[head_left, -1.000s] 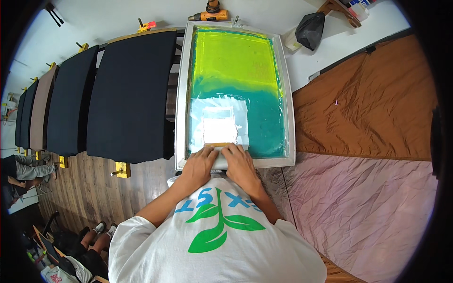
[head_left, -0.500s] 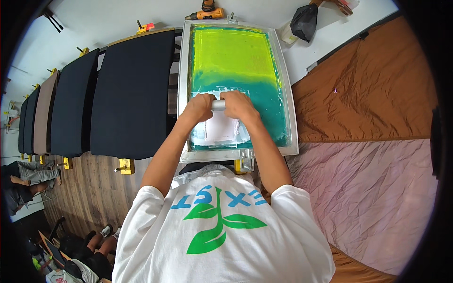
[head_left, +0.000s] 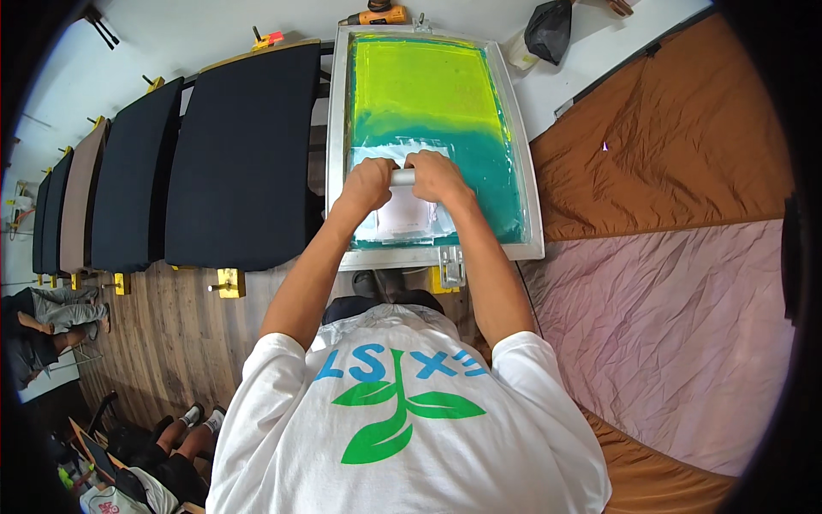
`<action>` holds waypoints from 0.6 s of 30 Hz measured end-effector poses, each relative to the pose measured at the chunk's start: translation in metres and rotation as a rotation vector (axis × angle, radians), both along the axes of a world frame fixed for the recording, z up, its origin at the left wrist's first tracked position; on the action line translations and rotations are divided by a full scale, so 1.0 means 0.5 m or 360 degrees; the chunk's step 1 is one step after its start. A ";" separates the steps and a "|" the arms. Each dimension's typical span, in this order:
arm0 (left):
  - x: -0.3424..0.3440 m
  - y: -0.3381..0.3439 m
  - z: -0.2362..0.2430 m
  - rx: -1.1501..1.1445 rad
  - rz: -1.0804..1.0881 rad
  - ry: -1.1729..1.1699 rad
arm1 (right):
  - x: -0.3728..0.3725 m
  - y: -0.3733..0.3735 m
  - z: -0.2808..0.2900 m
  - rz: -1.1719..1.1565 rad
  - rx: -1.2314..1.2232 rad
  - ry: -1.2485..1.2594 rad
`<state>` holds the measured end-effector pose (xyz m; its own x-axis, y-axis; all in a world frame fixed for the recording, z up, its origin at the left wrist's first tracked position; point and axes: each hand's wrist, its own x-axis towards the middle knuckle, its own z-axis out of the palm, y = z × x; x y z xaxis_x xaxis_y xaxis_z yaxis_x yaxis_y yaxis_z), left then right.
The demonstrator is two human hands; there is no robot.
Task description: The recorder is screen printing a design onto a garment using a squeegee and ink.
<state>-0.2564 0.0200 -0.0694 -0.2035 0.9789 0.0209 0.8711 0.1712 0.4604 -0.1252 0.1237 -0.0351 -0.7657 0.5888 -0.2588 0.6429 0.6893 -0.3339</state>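
A metal-framed printing screen (head_left: 535, 218) lies in front of me, coated yellow-green at the far end and teal nearer. My left hand (head_left: 370, 182) and my right hand (head_left: 435, 178) are both closed on the pale handle of a squeegee (head_left: 402, 178), over a white, ink-smeared patch (head_left: 402, 214) in the screen's lower left. The squeegee's blade is mostly hidden by my hands. A metal clamp (head_left: 452, 265) grips the near edge of the frame, with a yellow block partly visible beside it.
Several cloth-covered boards (head_left: 240, 154) run left. A heat gun (head_left: 385, 14) and black bag (head_left: 548, 34) lie beyond. Brown fabric (head_left: 651, 128) and pink fabric (head_left: 651, 343) cover the right. Other people's legs (head_left: 60, 317) appear left and lower left, over a wooden floor (head_left: 171, 343).
Both hands and the squeegee have moved from the screen's near edge up over the white patch, my arms stretching forward. The near clamp has come into view.
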 end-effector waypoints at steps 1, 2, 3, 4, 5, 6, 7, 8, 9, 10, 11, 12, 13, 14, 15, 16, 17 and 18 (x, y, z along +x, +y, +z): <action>0.007 -0.010 0.002 0.0069 -0.0002 -0.0048 | 0.006 -0.013 0.000 0.0001 0.0000 -0.0002; 0.014 -0.022 -0.001 0.0068 -0.0002 -0.0050 | 0.013 -0.030 -0.001 -0.0040 0.0023 0.0057; 0.023 -0.036 -0.006 0.0128 0.0026 -0.0083 | 0.021 -0.046 -0.001 -0.0081 0.0046 0.0116; 0.031 -0.046 -0.008 0.0191 0.0051 -0.0115 | 0.030 -0.059 -0.001 -0.0085 0.0049 0.0114; 0.039 -0.055 -0.010 0.0194 0.0047 -0.0117 | 0.039 -0.071 -0.001 -0.0104 0.0059 0.0128; 0.045 -0.064 -0.012 0.0213 0.0033 -0.0114 | 0.046 -0.081 -0.002 -0.0123 0.0068 0.0143; 0.053 -0.074 -0.008 0.0230 0.0021 -0.0109 | 0.054 -0.089 -0.005 -0.0125 0.0068 0.0142; 0.059 -0.082 -0.005 0.0192 0.0027 -0.0127 | 0.061 -0.096 -0.008 -0.0114 0.0071 0.0163; 0.067 -0.091 -0.001 0.0191 0.0026 -0.0127 | 0.069 -0.102 -0.010 -0.0104 0.0074 0.0183; 0.074 -0.101 0.004 0.0175 0.0036 -0.0138 | 0.075 -0.111 -0.009 -0.0106 0.0072 0.0184; 0.081 -0.110 0.007 0.0160 0.0047 -0.0149 | 0.081 -0.120 -0.008 -0.0095 0.0076 0.0185; 0.087 -0.117 0.008 0.0157 0.0057 -0.0162 | 0.088 -0.130 -0.005 -0.0084 0.0080 0.0186; 0.094 -0.127 0.005 0.0155 0.0063 -0.0158 | 0.095 -0.140 -0.001 -0.0078 0.0077 0.0190; 0.103 -0.138 0.000 0.0174 0.0092 -0.0198 | 0.102 -0.152 0.004 -0.0095 0.0049 0.0213; 0.111 -0.149 -0.002 0.0194 0.0121 -0.0238 | 0.109 -0.163 0.006 -0.0113 0.0021 0.0236; 0.120 -0.159 0.005 0.0153 0.0112 -0.0264 | 0.119 -0.175 0.005 -0.0141 0.0014 0.0258; 0.126 -0.168 0.007 0.0154 0.0104 -0.0261 | 0.126 -0.183 0.004 -0.0148 0.0016 0.0261; 0.131 -0.175 0.010 0.0138 0.0101 -0.0266 | 0.132 -0.189 0.002 -0.0142 0.0010 0.0266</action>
<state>-0.1911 -0.0677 -0.0646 -0.2725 0.9600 0.0650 0.7698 0.1769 0.6133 -0.0593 0.0292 -0.0341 -0.7425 0.6574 -0.1286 0.6375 0.6346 -0.4369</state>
